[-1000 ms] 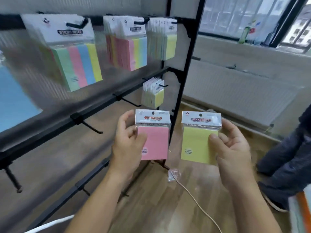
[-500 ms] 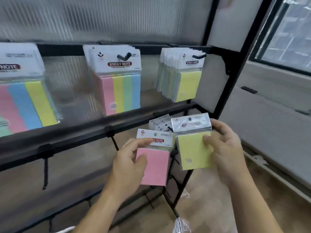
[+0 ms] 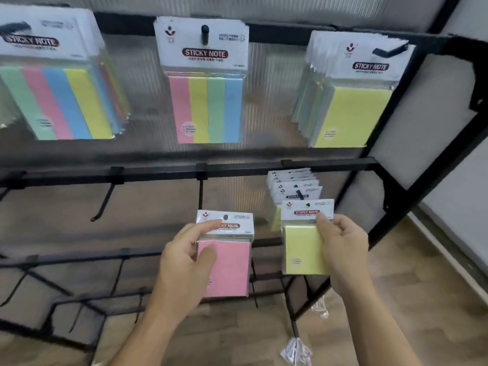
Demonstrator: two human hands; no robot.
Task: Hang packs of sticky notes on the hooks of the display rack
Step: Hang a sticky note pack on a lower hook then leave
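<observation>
My left hand (image 3: 184, 262) grips a pink sticky note pack (image 3: 232, 265) below the middle rail (image 3: 158, 173) of the black display rack. Its hang hole sits near the lower end of a bare hook (image 3: 200, 191). My right hand (image 3: 340, 249) holds a yellow sticky note pack (image 3: 301, 249) in front of a hook (image 3: 299, 194) that carries several small packs (image 3: 290, 183). The yellow pack's hole lies right at that hook's tip.
The top rail carries three hanging bundles: striped packs at the left (image 3: 60, 101), striped packs in the middle (image 3: 206, 101), yellow packs at the right (image 3: 348, 112). Another bare hook (image 3: 104, 202) hangs at middle left. Crumpled plastic wrap (image 3: 295, 350) lies on the wooden floor.
The view has swung to face the rack squarely and closer. Both hands have moved the packs in toward the middle rail's hooks, the yellow one now at the loaded hook's tip.
</observation>
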